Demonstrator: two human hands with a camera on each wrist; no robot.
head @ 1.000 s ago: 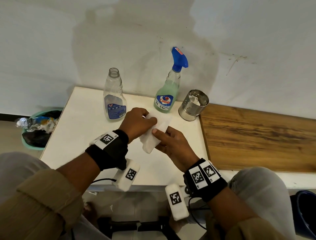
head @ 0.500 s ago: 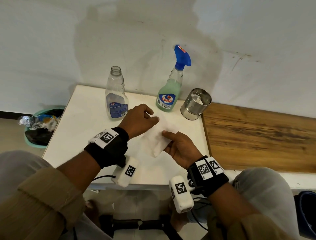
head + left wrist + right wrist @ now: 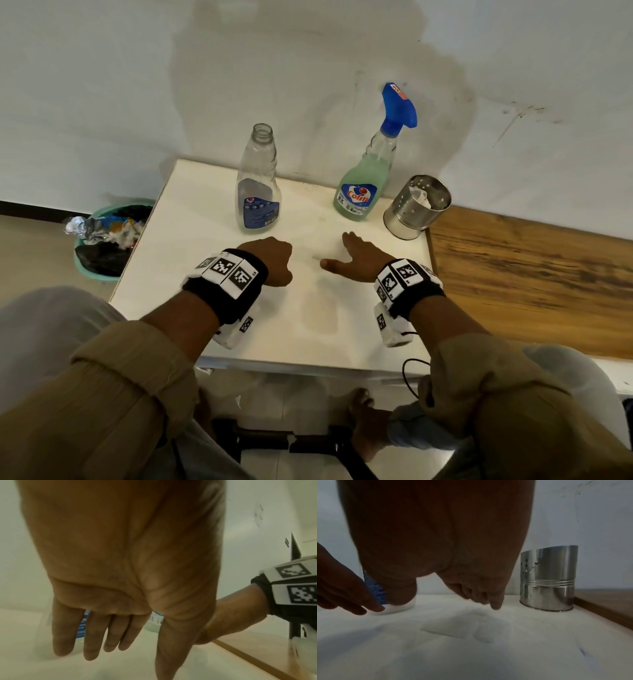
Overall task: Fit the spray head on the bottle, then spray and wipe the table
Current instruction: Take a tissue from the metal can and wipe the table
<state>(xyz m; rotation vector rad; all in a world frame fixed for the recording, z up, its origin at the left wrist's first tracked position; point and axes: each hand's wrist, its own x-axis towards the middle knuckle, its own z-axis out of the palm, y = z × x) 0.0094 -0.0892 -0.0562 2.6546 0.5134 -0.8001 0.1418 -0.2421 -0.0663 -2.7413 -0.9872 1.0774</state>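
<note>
- The left hand (image 3: pixel 270 260) hangs with loose fingers, holding nothing; the right hand (image 3: pixel 359 260) is spread over the folded tissue (image 3: pixel 467 628).
- The spray bottle (image 3: pixel 363 185) stands far on the table (image 3: pixel 191 240); the tissue is hardly visible against it.

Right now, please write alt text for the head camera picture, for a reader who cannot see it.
Two hands, left hand and right hand, hover open over a folded white tissue on a white table. Behind stand an uncapped clear bottle, a green bottle with a blue spray head, and a steel holder.
</note>
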